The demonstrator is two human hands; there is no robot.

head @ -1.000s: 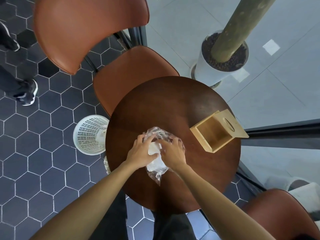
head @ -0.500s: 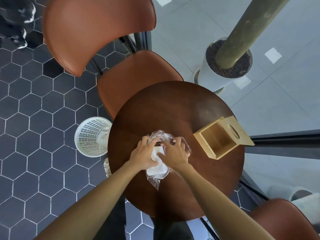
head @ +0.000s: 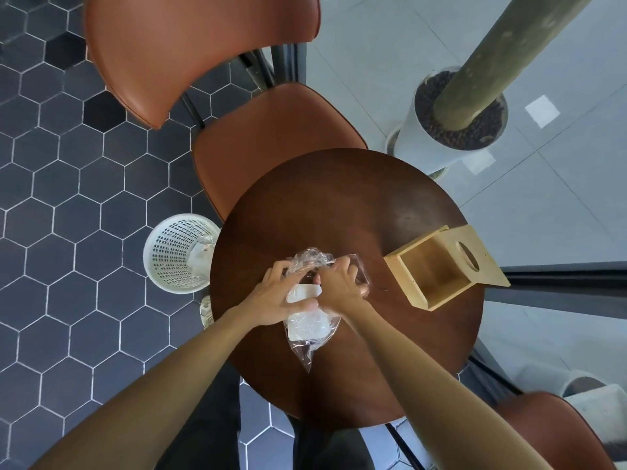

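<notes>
A clear plastic bag [head: 310, 329] holding a white pack of tissues lies on the round dark wooden table [head: 339, 205]. My left hand [head: 274, 293] grips the bag's left side, thumb over the white pack. My right hand [head: 341, 283] grips the crumpled open end of the bag, fingers curled into the plastic. The two hands touch over the bag. An open, empty light wooden tissue box [head: 437, 269] lies to the right on the table, its lid with an oval hole hanging over the table edge.
A white perforated waste basket [head: 176, 256] stands on the hexagon-tiled floor left of the table. A brown chair [head: 271, 137] sits behind the table, another at bottom right [head: 556, 432]. A white planter with a trunk [head: 451, 130] stands behind glass.
Both hands stay on the bag and keep working its open end; my right fingers have spread wider over the crumpled plastic. The camera view has shifted slightly.
</notes>
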